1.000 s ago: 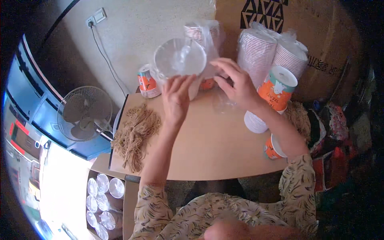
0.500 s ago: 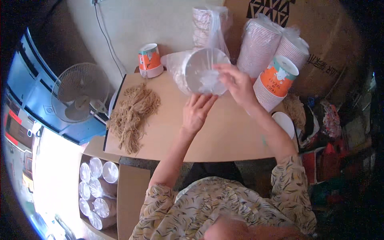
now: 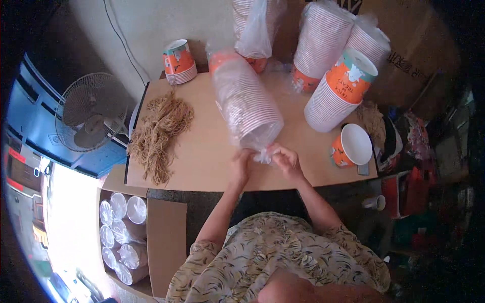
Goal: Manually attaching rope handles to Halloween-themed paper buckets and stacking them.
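A long stack of paper buckets (image 3: 250,103), white-rimmed with orange at its far end, lies on the table inside a clear plastic bag. Its open end points toward me. The bag's gathered mouth (image 3: 262,156) sits between my two hands, just off the rim of the nearest bucket. My left hand (image 3: 241,164) is closed at the left of the gathered plastic; its fingertips are a little blurred. On the other side, my right hand (image 3: 285,161) pinches the plastic between thumb and fingers.
A bundle of tan twine (image 3: 161,136) lies on the left of the table (image 3: 202,171). Several bucket stacks stand behind and right, including an unbagged one (image 3: 341,91). A single bucket (image 3: 353,145) is tipped near the right edge. A carton (image 3: 166,242) holds bagged stacks; a fan (image 3: 91,113) stands left.
The bagged stack has come down from a raised, end-on pose to lying along the table. Both hands have moved nearer to me, and the bag's mouth is now bunched between them.
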